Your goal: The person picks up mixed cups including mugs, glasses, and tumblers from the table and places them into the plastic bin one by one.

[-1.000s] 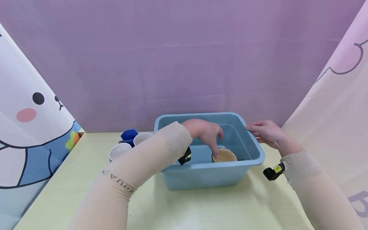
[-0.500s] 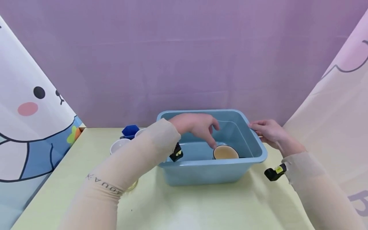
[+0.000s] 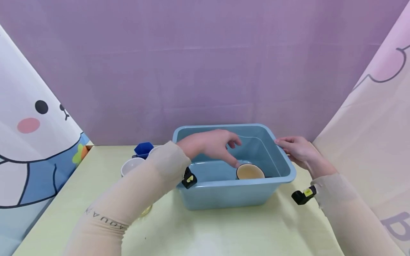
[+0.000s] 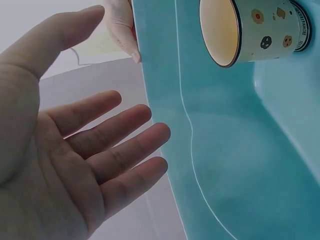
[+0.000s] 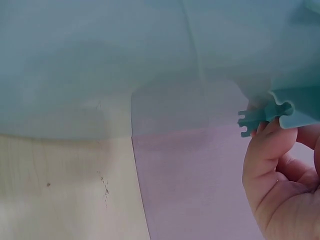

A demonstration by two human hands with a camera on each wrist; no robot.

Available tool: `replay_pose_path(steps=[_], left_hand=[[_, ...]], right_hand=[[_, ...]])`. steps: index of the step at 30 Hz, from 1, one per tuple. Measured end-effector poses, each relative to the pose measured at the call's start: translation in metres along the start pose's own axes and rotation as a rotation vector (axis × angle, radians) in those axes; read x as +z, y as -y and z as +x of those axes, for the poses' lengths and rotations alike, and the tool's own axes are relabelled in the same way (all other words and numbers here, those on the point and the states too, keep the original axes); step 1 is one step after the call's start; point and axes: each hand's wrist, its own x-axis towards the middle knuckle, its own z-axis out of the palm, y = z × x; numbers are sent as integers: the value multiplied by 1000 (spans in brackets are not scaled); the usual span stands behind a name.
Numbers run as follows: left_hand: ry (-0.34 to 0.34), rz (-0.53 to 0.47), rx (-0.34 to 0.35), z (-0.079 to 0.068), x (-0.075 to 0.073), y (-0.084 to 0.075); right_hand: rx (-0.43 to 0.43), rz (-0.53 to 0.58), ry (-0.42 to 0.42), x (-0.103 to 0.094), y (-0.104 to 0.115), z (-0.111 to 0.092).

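A blue plastic basin [image 3: 221, 195] stands on the table. Inside it, at the near right, is a cream cup [image 3: 250, 172] with a dark rim; the left wrist view shows cookie prints on the cup [image 4: 272, 30]. My left hand [image 3: 217, 144] hovers over the basin, thumb tip close to the cup's rim in the head view. In the left wrist view, the fingers of that left hand [image 4: 95, 145] are spread apart with nothing in them. My right hand [image 3: 298, 149] grips the basin's right rim, and the right wrist view shows its fingers [image 5: 272, 145] curled under the edge.
Left of the basin, partly behind my left sleeve, are white cups [image 3: 130, 164] and a blue angular container [image 3: 144, 148]. A yellowish round edge [image 3: 146, 211] peeks out below the sleeve. A purple curtain [image 3: 205, 71] hangs behind the table [image 3: 198, 234].
My left hand has let go of the cup's rim and drawn back up and to the left. The cup stays in the basin. The right hand keeps its hold on the rim.
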Motion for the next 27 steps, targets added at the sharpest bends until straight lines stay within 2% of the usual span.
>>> replay_pose_path(steps=[14,17,22,27], left_hand=[[-67,-80,-22,-17,-2,16],[-78,-93,-20,-19,-3,20],[-87,-88,-18,-22,-5,24],[-94,-89,-22,-23,-5,27]], right_hand=[[5,-21,-81,7,4,-3],[-18,-70,-138,12,4,-2],[-53,-240,-287,20,2,2],[-30,-269,-340,24,2,4]])
